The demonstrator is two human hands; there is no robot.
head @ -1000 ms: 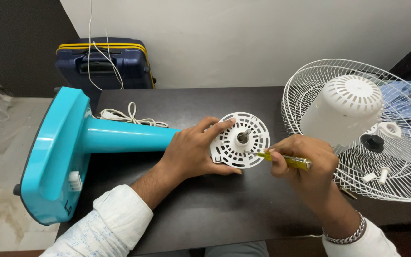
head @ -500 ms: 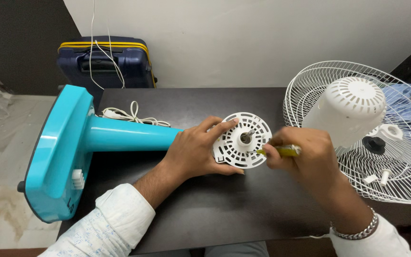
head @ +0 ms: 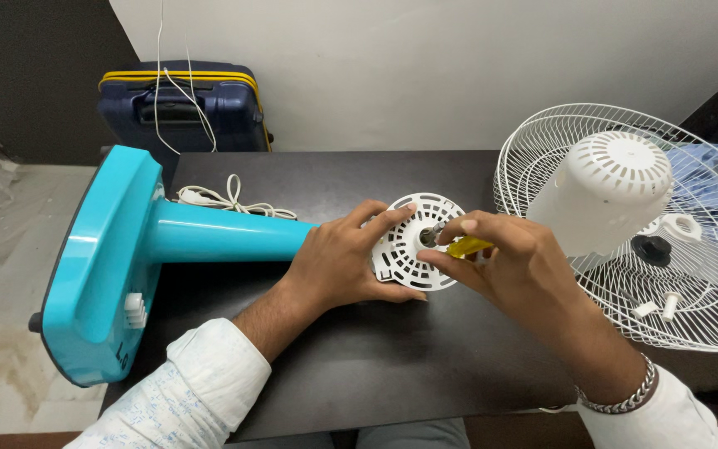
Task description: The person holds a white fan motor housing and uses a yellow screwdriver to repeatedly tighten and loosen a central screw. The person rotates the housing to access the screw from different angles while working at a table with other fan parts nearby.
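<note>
— Nearest the camera, what are the hands on?

— On the dark table (head: pixel 359 374), the left hand (head: pixel 338 266) lies flat over the white vented motor plate (head: pixel 413 241) at the top of the teal fan stand (head: pixel 201 231), its grip closed around the plate's near edge with fingers spread across the face. The right hand (head: pixel 508 262) has its grip pinched shut on a yellow-handled screwdriver (head: pixel 467 246), whose tip meets the metal shaft at the plate's middle.

— How would that plate handle?

— I'd judge it light, thin moulded plastic: stiff, but likely to crack at the ribs if levered. Holding it by the rim, as the left hand does, looks safest. The stand lies on its side and looks heavier at its base on the left, so it may roll.

— And farther off?

— To the right, a white wire guard (head: pixel 708 274) lies flat with a white motor cover (head: pixel 604 195) resting on it, plus small loose parts. At the far left, a coiled white cord (head: pixel 226 199), then a navy suitcase (head: pixel 184 104) by the wall.
</note>
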